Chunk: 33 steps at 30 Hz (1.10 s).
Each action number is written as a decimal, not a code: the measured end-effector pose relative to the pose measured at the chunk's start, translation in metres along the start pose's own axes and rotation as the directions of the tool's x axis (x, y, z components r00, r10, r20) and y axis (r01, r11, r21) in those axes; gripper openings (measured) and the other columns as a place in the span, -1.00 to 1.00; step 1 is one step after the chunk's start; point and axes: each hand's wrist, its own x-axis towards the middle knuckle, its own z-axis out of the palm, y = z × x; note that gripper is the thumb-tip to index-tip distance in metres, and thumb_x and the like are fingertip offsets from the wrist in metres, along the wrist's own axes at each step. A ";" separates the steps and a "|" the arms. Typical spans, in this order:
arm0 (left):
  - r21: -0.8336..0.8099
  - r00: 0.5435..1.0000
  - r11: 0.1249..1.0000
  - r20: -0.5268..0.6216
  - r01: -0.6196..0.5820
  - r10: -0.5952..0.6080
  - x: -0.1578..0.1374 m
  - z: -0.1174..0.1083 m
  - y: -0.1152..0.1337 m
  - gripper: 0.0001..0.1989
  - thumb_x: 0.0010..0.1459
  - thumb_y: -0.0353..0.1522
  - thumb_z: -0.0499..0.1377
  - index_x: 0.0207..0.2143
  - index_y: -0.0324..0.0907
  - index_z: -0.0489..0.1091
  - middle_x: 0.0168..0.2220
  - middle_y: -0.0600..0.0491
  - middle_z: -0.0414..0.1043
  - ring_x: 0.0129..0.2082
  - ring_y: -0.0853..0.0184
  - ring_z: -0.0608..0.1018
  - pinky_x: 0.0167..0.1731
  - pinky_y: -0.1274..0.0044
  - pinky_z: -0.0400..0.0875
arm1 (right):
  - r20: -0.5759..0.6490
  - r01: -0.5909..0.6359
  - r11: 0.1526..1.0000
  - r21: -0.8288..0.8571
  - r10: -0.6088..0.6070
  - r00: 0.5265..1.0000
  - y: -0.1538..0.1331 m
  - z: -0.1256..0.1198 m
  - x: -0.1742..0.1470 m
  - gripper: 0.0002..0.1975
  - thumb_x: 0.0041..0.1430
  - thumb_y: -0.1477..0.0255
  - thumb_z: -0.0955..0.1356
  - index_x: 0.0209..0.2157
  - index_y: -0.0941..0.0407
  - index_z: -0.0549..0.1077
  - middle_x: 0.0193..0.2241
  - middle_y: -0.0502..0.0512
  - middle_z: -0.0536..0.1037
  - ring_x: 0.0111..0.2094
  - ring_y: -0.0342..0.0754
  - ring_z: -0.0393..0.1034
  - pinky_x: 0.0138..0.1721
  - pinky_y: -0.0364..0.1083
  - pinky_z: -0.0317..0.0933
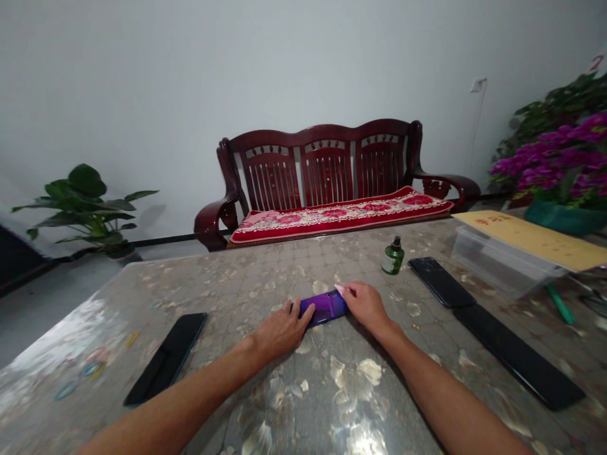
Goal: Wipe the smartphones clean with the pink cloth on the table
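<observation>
A shiny purple-blue phone lies back up on the table in front of me, tilted slightly up to the right. My left hand grips its left end, with the thumb along the near side and the fingers at the far edge. At the right end, my right hand is closed, its fingertips pinching a small pale piece, like tissue or cloth, against the phone's corner. Most of that piece is hidden by the fingers.
A green bottle stands beyond my right hand. Dark phones lie on the right and one phone on the left, near coloured rubber bands. A clear plastic box sits at right; a wooden bench stands behind the table.
</observation>
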 end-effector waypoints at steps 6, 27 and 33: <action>-0.040 0.999 0.999 -0.050 0.000 -0.002 0.002 0.006 -0.003 -0.43 0.23 -0.49 0.08 0.29 -0.19 0.10 0.11 -0.34 0.34 0.04 -0.03 0.49 -0.11 0.24 0.49 | -0.006 -0.020 1.000 0.023 0.020 1.000 0.002 0.001 0.000 -0.67 0.25 0.30 0.26 -0.47 0.12 0.57 -0.47 0.08 0.59 -0.45 -0.10 0.37 -0.44 -0.16 -0.02; -0.008 0.995 0.997 -0.067 -0.075 0.074 -0.002 0.006 -0.017 -0.37 0.20 -0.43 0.10 0.31 -0.15 0.06 0.03 -0.20 0.37 -0.09 0.09 0.52 -0.09 0.30 0.47 | -0.024 -0.111 0.983 0.149 0.116 0.993 0.000 0.004 0.001 -0.65 0.22 0.17 0.28 -0.33 0.05 0.64 -0.43 0.03 0.63 -0.42 -0.06 0.44 -0.42 -0.16 0.09; -0.017 0.992 0.994 -0.075 -0.104 0.103 -0.003 0.007 -0.021 -0.47 0.27 -0.41 0.03 0.28 -0.18 0.10 0.02 -0.18 0.39 -0.12 0.14 0.54 -0.11 0.35 0.49 | -0.012 -0.136 0.959 0.250 0.143 0.990 0.005 0.008 0.004 -0.60 0.18 0.11 0.28 -0.35 0.09 0.63 -0.49 0.02 0.60 -0.44 -0.07 0.42 -0.44 -0.17 0.11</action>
